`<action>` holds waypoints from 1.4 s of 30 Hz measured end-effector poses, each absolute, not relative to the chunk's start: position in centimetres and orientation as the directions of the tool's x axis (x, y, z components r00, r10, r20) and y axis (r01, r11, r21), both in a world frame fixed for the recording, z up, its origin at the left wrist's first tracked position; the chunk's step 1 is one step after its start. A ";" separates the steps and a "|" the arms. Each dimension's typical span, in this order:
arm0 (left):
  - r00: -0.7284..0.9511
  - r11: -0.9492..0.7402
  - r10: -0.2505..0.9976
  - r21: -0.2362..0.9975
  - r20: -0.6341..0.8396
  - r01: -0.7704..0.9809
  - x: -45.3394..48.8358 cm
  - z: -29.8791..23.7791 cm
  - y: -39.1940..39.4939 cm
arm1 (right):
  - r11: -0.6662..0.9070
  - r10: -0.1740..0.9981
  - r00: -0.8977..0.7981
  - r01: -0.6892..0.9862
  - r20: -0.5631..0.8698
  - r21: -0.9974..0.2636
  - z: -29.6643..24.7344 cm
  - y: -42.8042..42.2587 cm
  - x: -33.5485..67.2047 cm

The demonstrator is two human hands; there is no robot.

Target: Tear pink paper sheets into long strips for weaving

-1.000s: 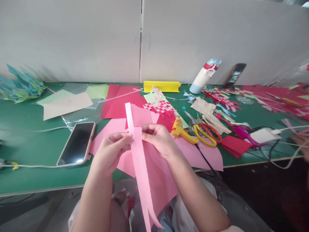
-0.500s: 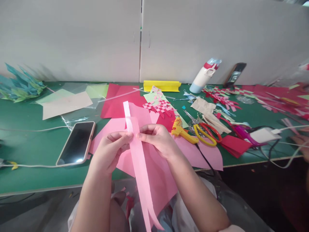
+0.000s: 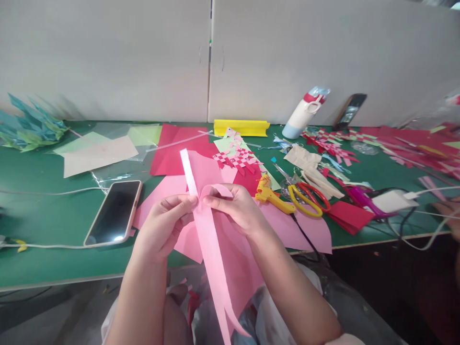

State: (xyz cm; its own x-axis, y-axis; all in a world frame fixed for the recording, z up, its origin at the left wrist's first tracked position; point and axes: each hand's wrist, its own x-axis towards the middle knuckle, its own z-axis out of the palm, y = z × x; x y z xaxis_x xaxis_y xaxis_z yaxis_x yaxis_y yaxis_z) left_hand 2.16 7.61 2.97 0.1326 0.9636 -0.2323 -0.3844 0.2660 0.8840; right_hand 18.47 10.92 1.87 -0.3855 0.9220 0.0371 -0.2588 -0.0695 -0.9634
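Looks like pulling one piece of paper apart longways, right between the two thumbs. Pinched tight by the left hand (image 3: 170,218), thumb on top: the pink strip (image 3: 212,249), with a thin pale end (image 3: 188,170) poking up past the fingers. Pinched too by the right hand (image 3: 235,206), just beside the left: the other side of the same strip, with a curled flap (image 3: 218,189) bent over toward the right. Hard to tell just how deep the split goes under the thumbs. Below both hands, hanging down between the arms: the rest of the strip, cut into two tails (image 3: 237,326) at the bottom. Under the right hand: a wide pink sheet (image 3: 242,258).

To do well, probably best to keep both thumbs very close to the split. Pull softly, a tiny bit each time, then slide the pinch down. Hold the left side flat and roll the right flap away slowly. Aim for a straight line. With a fast yank, maybe a crooked edge or a rip. Mind the yellow glue gun (image 3: 271,195) and the scissors (image 3: 296,185), both right of the right hand.
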 end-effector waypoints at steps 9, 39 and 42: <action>0.068 0.301 0.954 0.913 -0.294 -0.277 2.1 3.4 7.5 | -0.142 0.940 -0.340 -0.301 -0.033 -0.943 1.1 11.2 18.3; 0.093 0.244 0.969 0.932 -0.227 -0.269 2.2 3.5 7.4 | -0.172 0.947 -0.319 -0.390 -0.042 -0.905 1.4 10.7 17.9; 0.067 0.242 0.970 0.937 -0.233 -0.251 2.2 3.4 7.4 | -0.161 0.950 -0.311 -0.367 -0.042 -0.916 1.3 10.8 18.0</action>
State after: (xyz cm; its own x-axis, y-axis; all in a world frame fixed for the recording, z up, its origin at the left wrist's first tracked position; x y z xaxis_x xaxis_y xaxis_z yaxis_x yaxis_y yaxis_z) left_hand 2.15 7.39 3.43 0.0673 0.9702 -0.2326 -0.2513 0.2421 0.9372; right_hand 18.00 10.83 1.27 -0.3106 0.9496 -0.0424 -0.3672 -0.1610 -0.9161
